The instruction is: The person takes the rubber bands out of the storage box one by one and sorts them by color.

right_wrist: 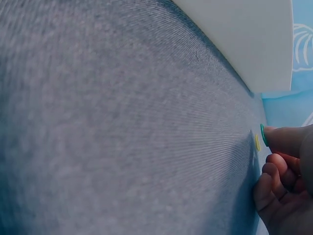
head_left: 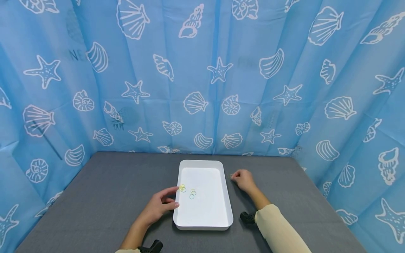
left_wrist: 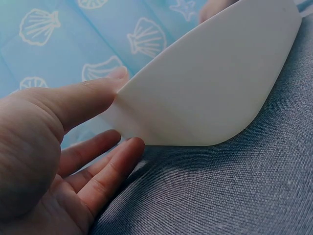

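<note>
A shallow white tray point(head_left: 205, 221) lies on the grey cloth. My left hand point(head_left: 159, 205) holds its left side, thumb over the rim and other fingers against the outer wall point(left_wrist: 205, 88). Inside, yellow and green rubber bands point(head_left: 182, 186) lie by the left fingertips, and a few more bands point(head_left: 193, 193) lie a little to the right. Beyond the tray's right side, my right hand point(head_left: 243, 180) is low at the cloth, fingers curled. A green rubber band point(right_wrist: 264, 135) is at its fingertips, with a yellow rubber band point(right_wrist: 257, 142) right beside it.
The grey cloth-covered table point(head_left: 126, 175) extends to both sides of the tray. A blue curtain point(head_left: 202, 119) with white shell and starfish prints hangs along the back and sides. Black wrist devices point(head_left: 248, 217) sit at the cream sleeves point(head_left: 280, 228).
</note>
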Motion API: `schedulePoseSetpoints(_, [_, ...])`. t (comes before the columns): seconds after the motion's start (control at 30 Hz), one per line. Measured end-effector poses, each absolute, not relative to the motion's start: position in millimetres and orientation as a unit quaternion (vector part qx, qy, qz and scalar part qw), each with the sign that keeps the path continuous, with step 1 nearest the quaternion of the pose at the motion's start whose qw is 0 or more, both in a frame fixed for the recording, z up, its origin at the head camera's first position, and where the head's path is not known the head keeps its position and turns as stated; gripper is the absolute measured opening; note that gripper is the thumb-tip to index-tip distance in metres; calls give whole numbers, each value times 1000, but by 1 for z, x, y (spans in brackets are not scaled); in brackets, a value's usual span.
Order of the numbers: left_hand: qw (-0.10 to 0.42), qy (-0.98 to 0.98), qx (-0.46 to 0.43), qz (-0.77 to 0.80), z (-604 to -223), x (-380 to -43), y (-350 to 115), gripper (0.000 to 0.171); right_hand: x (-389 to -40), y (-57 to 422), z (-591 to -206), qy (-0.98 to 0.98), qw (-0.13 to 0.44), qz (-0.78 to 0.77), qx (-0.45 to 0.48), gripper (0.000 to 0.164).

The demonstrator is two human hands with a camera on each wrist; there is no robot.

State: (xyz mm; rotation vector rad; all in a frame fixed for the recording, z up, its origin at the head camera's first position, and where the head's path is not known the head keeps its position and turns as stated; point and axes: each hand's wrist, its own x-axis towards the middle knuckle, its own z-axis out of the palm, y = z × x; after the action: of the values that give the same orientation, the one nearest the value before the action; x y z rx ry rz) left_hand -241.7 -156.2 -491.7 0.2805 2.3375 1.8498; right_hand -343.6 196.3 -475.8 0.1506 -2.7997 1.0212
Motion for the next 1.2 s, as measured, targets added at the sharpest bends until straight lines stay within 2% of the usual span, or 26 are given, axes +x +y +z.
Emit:
schedulePoseSetpoints(0.67, [75,774,96,621,-490,-241,-155,60,-342,204,-481,-935,94,339,45,6])
schedulePoseSetpoints(1.2, [73,779,90,617,-488,-240,-155,59,-351,190,-460,-909,103,401,48,8])
